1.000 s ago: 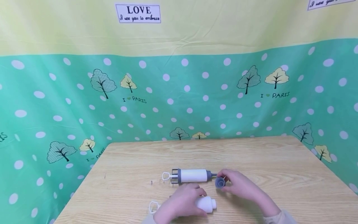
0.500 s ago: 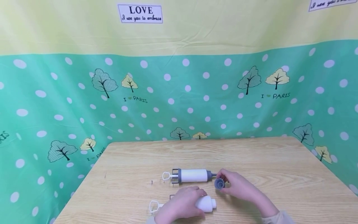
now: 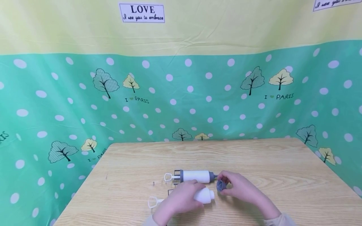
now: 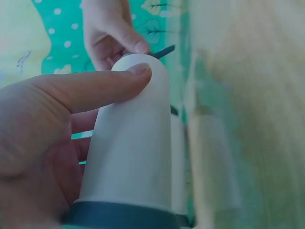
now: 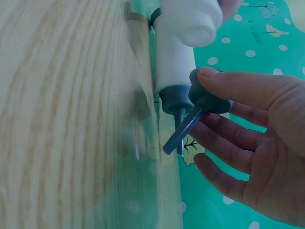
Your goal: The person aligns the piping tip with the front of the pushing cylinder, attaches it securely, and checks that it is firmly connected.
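Since I'm working this one from far off, all I've got is the cameras, so my landmark is the whole syringe (image 3: 196, 176) lying on the table (image 3: 127, 163). On its near side, the left hand (image 3: 185, 196) is wrapped round a second white tube (image 3: 204, 196), thumb along the wall, bare neck poking out. Just beside the syringe's nozzle, the right hand (image 3: 237, 186) pinches a grey cap (image 3: 221, 185) between thumb and fingertips, other fingers loosely spread. Cap and tube are near each other but apart.

My worries? The cap's mouth doesn't look lined up with the neck, so pushing them together like that could seat it crooked. The pinch looks light too, and a knock against the syringe's nozzle might pop the cap loose. Left-hand fingers sit really close to the syringe (can't tell if they touch), so a careless shift could roll it. And squeezing a smooth tube hard while twisting, I'd expect it to spin in the palm.
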### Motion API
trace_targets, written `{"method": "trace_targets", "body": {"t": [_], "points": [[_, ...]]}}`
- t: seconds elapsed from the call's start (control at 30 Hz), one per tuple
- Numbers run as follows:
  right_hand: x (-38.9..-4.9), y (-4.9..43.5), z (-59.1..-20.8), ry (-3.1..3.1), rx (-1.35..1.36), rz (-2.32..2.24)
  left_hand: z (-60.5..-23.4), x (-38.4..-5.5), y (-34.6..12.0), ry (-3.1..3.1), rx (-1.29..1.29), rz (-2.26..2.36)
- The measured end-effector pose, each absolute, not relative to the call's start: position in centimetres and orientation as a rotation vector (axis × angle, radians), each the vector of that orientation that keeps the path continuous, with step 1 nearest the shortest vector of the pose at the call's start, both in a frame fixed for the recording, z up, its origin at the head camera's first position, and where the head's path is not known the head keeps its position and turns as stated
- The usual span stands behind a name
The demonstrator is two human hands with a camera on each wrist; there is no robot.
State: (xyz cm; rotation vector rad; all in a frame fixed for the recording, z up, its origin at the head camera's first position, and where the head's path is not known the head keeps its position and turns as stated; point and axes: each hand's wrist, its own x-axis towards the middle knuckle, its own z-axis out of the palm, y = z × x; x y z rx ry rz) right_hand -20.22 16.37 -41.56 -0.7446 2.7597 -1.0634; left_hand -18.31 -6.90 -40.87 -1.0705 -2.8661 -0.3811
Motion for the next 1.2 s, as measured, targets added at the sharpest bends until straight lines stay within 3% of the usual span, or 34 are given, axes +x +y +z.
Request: {"method": "trace_targets", "body": {"t": [0.4, 1.2], "points": [[-20.4, 15.0, -40.8, 2.802, -0.752, -1.079, -40.2, -19.7, -6.5, -2.755, -0.887, -0.423], [-20.7, 13.9, -39.6, 2.978, -0.758, -1.064, -38.8, -20.3, -5.7, -2.702, -0.846, -0.447]]}}
